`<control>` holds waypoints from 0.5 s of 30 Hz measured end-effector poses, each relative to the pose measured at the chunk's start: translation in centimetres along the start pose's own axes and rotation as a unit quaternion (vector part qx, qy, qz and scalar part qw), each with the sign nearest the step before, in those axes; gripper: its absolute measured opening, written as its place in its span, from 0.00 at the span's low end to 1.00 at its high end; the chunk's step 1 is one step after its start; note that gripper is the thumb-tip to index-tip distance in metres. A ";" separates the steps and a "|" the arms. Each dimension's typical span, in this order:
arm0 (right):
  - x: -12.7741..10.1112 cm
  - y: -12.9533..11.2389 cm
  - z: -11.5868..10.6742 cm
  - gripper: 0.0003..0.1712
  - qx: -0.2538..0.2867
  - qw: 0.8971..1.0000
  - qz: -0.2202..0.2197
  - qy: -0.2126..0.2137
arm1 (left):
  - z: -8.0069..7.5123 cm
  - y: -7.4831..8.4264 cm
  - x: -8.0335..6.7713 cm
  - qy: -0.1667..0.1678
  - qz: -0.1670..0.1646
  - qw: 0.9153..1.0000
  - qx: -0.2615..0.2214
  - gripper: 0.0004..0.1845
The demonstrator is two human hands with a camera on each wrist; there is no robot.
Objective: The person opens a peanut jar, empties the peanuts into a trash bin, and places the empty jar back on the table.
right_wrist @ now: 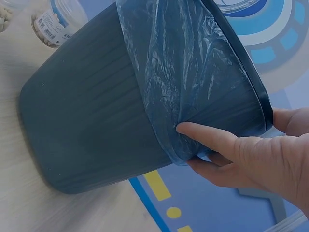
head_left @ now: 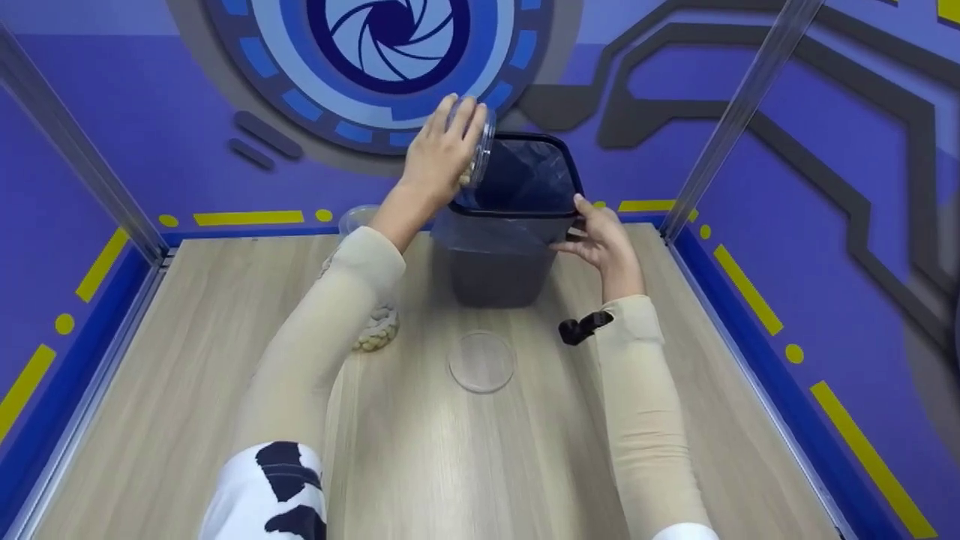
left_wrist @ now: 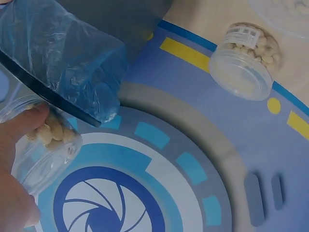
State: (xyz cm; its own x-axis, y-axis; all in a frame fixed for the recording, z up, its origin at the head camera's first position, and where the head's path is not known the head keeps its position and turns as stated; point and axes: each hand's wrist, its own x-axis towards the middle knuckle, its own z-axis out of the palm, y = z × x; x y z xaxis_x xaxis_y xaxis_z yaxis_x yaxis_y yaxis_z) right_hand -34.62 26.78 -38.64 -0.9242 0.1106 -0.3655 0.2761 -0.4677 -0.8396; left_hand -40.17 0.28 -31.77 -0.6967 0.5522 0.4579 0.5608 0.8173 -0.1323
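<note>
My left hand [head_left: 441, 156] grips a clear round plastic jar [left_wrist: 53, 162] tilted on its side at the bin's left rim. Pale nut-like pieces [left_wrist: 50, 133] lie inside the jar, near its wall. The dark trash bin [head_left: 499, 281] stands at the back of the table, lined with a thin translucent bag [right_wrist: 166, 72] folded over its rim. At the bin's right side, my right hand [head_left: 609, 244] holds the rim, its thumb at the edge and its fingers against the bag outside. The bin's bottom inside is hidden.
A clear round lid [head_left: 481, 362] lies on the wooden table [head_left: 420, 465] in front of the bin. One jar of pale pieces [head_left: 377, 330] is partly behind the left forearm. Another labelled jar [left_wrist: 246, 60] stands by the back wall, left of the bin.
</note>
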 end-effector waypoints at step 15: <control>0.2 0.0 -0.1 0.44 0.006 1.000 0.011 -0.012 | 0.1 0.0 -0.4 0.015 0.015 0.999 0.036 0.52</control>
State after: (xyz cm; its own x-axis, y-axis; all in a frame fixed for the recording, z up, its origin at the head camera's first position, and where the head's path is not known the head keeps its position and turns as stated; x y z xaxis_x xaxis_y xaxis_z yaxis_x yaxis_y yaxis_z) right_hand -34.80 26.93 -38.76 -0.9239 0.0792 -0.3744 0.2935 -0.4809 -0.8262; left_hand -39.95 0.08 -32.01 -0.6662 0.5720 0.4786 0.5470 0.8109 -0.2078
